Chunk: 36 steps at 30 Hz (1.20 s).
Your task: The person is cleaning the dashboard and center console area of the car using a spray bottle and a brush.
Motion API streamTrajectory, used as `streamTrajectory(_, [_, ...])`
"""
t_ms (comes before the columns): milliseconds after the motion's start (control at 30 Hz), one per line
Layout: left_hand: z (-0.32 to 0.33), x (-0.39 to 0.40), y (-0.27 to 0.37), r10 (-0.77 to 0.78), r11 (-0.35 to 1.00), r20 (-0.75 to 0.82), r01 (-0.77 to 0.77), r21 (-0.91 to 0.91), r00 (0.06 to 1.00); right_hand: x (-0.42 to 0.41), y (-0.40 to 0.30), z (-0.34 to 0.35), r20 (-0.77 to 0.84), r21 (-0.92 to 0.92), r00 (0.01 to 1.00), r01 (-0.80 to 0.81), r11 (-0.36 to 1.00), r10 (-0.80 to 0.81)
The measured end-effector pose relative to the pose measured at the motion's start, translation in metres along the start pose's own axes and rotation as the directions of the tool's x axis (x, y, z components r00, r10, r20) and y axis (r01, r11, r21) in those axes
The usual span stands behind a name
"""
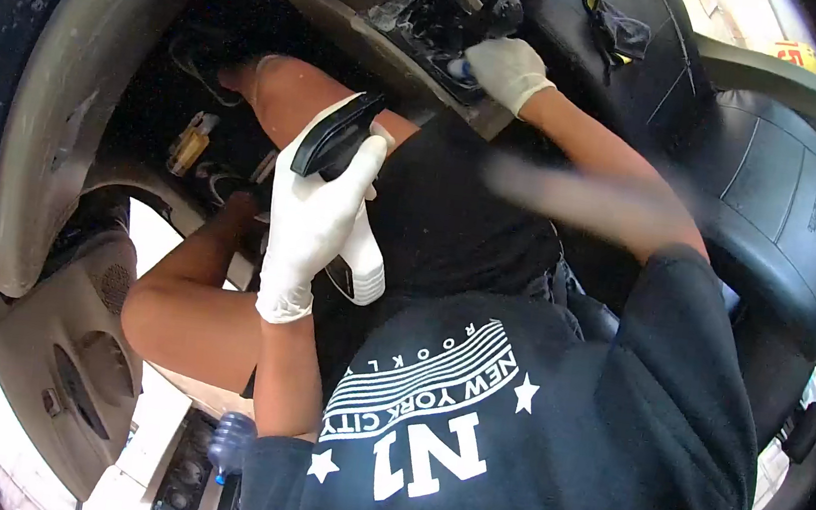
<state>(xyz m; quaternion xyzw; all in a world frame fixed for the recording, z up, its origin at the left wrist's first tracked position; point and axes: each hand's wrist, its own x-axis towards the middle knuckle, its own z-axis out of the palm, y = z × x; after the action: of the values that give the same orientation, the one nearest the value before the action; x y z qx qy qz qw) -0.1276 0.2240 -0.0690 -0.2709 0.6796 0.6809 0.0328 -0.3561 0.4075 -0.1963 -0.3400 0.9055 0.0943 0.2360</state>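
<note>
My left hand (310,221), in a white glove, is closed around a white and black handheld tool (361,265). The tool's black end (335,133) points up and away, above my thigh; its exact kind is unclear. My right hand (505,73), also gloved, is at the centre console (465,84) beside the gear lever (503,15). Its curled fingers hold a small object with a blue and white end (462,70), mostly hidden by the glove. Whitish foam or wet residue (406,9) covers part of the console's dark panel.
A black and yellow cloth or glove (618,33) lies on the black leather passenger seat (638,92). The car door (64,359) stands open at left. A yellow-topped brush-like object (190,143) is in the footwell. Outside, a large blue bottle (230,442) is beside the car.
</note>
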Motion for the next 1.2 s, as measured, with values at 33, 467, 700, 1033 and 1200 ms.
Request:
streamTrajectory(33, [0.000, 0.001, -0.001, 0.002, 1.000, 0.008, -0.002, -0.021, 1.000, 0.005, -0.002, 0.001, -0.058, 0.065, 0.996, 0.068, 0.996, -0.064])
streamTrajectory(467, [-0.004, 0.000, -0.019, 0.149, 0.982, -0.030, -0.151, -0.113, 0.988, -0.005, 0.010, 0.086, -0.156, 0.455, 0.945, -0.190, 0.870, 0.287])
streamTrajectory(700, [0.005, -0.002, -0.014, 0.140, 0.986, -0.044, -0.143, -0.085, 0.989, -0.007, 0.011, 0.056, -0.125, 0.611, 0.945, -0.167, 0.774, 0.302])
streamTrajectory(1033, [0.002, -0.003, -0.039, 0.273, 0.954, -0.165, -0.289, -0.084, 0.948, -0.007, 0.004, 0.072, -0.077, 0.827, 0.917, -0.160, 0.538, 0.390])
streamTrajectory(1200, [0.005, -0.001, -0.026, 0.264, 0.957, -0.132, -0.276, -0.089, 0.956, -0.017, 0.036, 0.109, 0.087, 0.863, 0.845, -0.329, 0.384, 0.528])
